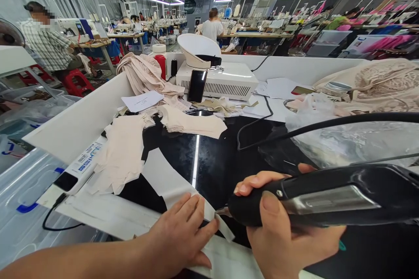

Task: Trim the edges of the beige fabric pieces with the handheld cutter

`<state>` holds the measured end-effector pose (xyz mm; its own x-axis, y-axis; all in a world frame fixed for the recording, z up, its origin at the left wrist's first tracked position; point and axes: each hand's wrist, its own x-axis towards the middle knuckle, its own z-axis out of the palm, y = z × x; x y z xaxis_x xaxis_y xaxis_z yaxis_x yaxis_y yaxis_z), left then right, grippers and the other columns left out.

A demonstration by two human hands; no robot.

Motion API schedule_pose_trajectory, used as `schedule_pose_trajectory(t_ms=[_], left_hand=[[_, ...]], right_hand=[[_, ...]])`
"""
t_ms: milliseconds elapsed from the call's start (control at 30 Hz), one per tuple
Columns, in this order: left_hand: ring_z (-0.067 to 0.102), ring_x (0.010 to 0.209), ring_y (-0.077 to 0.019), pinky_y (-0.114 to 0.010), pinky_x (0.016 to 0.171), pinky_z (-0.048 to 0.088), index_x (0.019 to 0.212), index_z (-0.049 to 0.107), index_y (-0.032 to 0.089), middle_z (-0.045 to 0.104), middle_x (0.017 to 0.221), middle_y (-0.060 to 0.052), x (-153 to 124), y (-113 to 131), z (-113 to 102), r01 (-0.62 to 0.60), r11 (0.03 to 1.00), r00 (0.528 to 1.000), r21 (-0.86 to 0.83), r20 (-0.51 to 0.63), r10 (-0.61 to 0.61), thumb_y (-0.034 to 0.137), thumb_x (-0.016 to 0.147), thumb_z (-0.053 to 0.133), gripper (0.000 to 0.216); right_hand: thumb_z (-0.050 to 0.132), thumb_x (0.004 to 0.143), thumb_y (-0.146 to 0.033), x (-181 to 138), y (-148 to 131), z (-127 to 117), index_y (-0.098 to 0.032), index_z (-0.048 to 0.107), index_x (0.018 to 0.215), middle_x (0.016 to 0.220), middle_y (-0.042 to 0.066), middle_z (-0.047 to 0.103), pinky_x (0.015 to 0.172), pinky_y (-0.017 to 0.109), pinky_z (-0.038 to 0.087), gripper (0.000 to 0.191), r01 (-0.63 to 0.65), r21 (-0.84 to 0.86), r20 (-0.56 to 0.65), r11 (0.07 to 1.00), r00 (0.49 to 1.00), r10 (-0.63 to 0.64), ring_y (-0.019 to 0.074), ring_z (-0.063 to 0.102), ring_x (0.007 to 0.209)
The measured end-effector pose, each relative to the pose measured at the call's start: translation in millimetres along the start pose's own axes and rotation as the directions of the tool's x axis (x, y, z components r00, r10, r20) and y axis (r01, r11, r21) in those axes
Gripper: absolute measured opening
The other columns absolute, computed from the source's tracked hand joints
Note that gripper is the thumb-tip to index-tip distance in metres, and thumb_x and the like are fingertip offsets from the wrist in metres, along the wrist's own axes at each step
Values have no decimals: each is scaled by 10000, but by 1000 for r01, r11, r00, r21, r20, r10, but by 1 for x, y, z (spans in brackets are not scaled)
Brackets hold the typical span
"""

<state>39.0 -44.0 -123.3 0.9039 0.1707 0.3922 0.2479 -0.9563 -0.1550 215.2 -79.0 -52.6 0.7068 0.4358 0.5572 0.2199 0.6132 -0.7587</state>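
On my monitor, the left hand (183, 231), unclenched, pressed a white fabric piece (162, 170) onto the black tabletop (219, 157); I recorded the right hand (275, 237) grasping a black handheld tool (324, 200), metal tip (224, 212) at the fabric's edge.

An open strip of black tabletop (225, 161) is left between the white cloth (160, 170) and the plastic bag (353, 139), and a hand could be passed there. At its near end the strip is narrowed by the left hand (181, 231), laid on the cloth, and by the black tool (327, 218) gripped in the right hand (278, 239). Farther back, the way is barred by stacked cloth pieces (196, 124), with a phone (197, 86) and a white box (225, 80) behind them. The left side is taken up by a cloth pile (122, 148); the right is crossed by a cable (376, 117).
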Motion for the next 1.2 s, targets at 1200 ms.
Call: schedule_pose_trajectory(t_ms=[1200], left_hand=[[693,1395,-362,-506,1214,572,1465,656,154,722,1460,-226,-22,-14,-1,56,968,998,-245,-2,-59,734,1009,744,744]], right_hand=[[973,816,-348,-4,-5,12,-263,651,1247,750,-62,758,531,375,615,545,-29,-16,-40,999,999,28,197,658,520]])
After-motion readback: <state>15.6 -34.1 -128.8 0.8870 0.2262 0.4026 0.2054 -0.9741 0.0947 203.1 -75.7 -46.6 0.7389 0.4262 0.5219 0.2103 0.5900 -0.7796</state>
